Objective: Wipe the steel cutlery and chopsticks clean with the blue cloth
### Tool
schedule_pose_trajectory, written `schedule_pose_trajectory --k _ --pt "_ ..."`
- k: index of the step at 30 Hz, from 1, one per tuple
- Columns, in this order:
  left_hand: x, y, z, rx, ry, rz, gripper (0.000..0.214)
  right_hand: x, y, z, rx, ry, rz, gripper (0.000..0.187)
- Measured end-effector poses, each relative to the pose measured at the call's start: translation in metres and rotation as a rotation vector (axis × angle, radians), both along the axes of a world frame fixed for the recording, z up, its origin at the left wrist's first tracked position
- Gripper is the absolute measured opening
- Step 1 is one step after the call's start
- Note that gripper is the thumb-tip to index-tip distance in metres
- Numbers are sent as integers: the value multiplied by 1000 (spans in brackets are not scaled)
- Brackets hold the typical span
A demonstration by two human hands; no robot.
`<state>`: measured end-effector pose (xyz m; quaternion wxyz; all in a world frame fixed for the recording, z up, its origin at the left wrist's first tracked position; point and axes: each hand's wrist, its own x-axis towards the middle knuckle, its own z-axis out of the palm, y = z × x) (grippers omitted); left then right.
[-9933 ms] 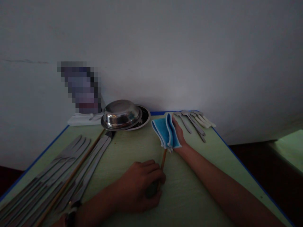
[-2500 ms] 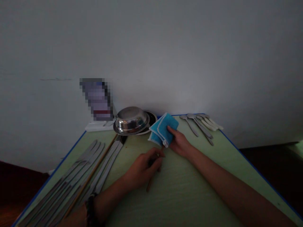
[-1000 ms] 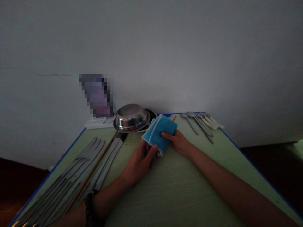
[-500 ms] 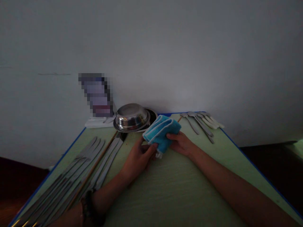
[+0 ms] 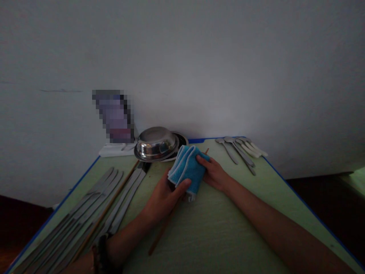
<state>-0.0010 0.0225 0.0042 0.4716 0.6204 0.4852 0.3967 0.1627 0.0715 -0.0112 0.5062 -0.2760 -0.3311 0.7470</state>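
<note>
A folded blue cloth [image 5: 191,171] with white edging is held between my two hands above the middle of the table. My left hand [image 5: 162,198] grips its lower left side, thumb on top and the other fingers mostly hidden. On the right side, my right hand [image 5: 213,173] pinches the cloth with the thumb over it. A thin brown stick [image 5: 161,234], like a chopstick, runs slantwise behind the cloth. Its tip shows beyond the upper right of the cloth and its other end reaches lower left; how it is gripped is hidden.
Several table knives [image 5: 85,207] and another long stick [image 5: 108,205] lie at the left. An upturned steel bowl [image 5: 156,142] rests at the back by a dark round dish. Several spoons [image 5: 238,146], some white-handled, lie back right. A blurred-out phone-like panel [image 5: 115,118] stands back left against the wall.
The cloth has come slightly nearer and to the left, now more upright in my hands. The stick has shifted toward me, and more of its lower end shows.
</note>
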Motion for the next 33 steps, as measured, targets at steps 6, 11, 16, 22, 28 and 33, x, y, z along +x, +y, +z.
schedule_pose_trajectory --k 6,11,16,22,28,33 --pt "-1 -1 3 18 328 -100 26 -3 -2 -1 22 -107 25 26" --pt "-1 -1 1 72 298 -123 25 -3 -1 -1 22 -126 43 28" --pt "-2 -2 -3 101 292 -118 22 -2 0 -1 0 -102 40 26" --pt "-2 -4 -5 98 285 -42 24 -1 0 0 4 5 61 25" --pt "-1 -5 -1 118 271 -72 21 -1 0 1 -9 10 58 24" --pt "0 -5 2 97 310 -115 22 -2 2 -1 -47 6 70 31"
